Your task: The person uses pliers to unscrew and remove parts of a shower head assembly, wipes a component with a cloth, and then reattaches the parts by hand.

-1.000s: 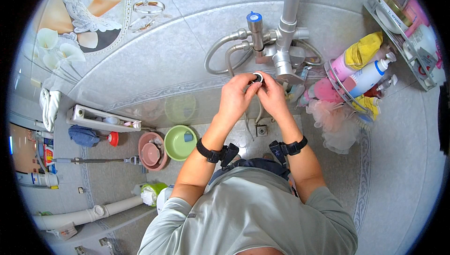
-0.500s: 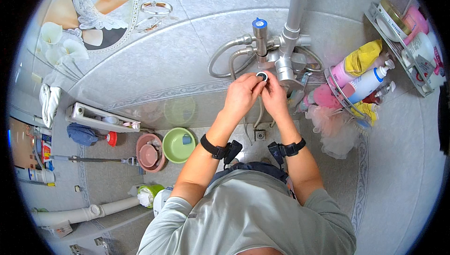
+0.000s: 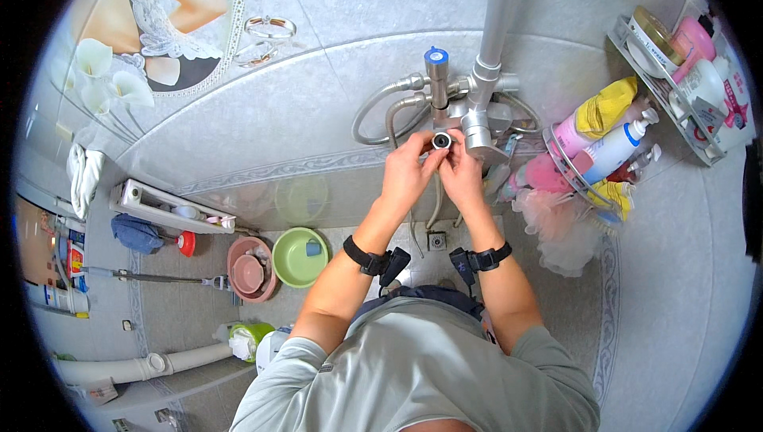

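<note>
Faucet spout end (image 3: 441, 141) sitting just below chrome mixer valve (image 3: 469, 110), being pinched between left hand (image 3: 408, 174) and right hand (image 3: 461, 176), fingers closed narrowly around it; green basin (image 3: 300, 257) lying on floor.

Hoses (image 3: 380, 110) crowd the left, wire rack (image 3: 574, 174) the right; below lies open.

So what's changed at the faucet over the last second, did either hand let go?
No release: the left hand and right hand stay pinched on the small round fitting at the chrome faucet. The camera view has shifted a little, so any small hand motion is hard to tell. The green basin and wire rack lie as before.
</note>
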Demonstrator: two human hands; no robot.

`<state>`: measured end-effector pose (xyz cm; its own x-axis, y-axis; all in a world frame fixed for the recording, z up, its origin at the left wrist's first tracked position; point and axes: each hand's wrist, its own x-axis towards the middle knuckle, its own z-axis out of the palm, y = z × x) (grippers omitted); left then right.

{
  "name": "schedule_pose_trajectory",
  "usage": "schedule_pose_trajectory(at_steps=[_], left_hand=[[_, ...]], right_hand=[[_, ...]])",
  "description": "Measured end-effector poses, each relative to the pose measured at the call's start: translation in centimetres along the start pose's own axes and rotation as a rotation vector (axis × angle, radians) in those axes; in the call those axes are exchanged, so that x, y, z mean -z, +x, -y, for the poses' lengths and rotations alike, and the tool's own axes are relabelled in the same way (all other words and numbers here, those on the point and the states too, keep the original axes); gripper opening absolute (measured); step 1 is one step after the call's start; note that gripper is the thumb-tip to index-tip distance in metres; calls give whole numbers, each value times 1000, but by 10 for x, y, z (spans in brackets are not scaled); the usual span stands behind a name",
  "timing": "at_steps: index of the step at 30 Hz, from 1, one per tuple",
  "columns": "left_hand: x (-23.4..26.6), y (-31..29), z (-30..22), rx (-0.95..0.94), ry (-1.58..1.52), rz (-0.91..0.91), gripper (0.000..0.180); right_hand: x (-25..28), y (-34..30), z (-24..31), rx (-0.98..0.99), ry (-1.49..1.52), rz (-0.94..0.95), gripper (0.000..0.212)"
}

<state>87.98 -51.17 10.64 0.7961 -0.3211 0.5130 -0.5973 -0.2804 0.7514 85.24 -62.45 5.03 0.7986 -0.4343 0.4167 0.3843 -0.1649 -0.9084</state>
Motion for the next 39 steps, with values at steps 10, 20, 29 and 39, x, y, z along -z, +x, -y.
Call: schedule_pose_trajectory(at_steps=[10, 20, 29, 39], left_hand=[[0, 3, 11, -244, 121, -37, 25], [-1, 11, 23, -155, 28, 70, 25], [-4, 5, 23, -143, 19, 20, 24], [-8, 11, 28, -142, -11, 5, 24]], right_hand=[[1, -1, -9, 183, -252, -21, 28], [8, 4, -15, 98, -101, 64, 28], [12, 6, -20, 55, -84, 102, 29], [4, 4, -40, 73, -74, 26, 32]])
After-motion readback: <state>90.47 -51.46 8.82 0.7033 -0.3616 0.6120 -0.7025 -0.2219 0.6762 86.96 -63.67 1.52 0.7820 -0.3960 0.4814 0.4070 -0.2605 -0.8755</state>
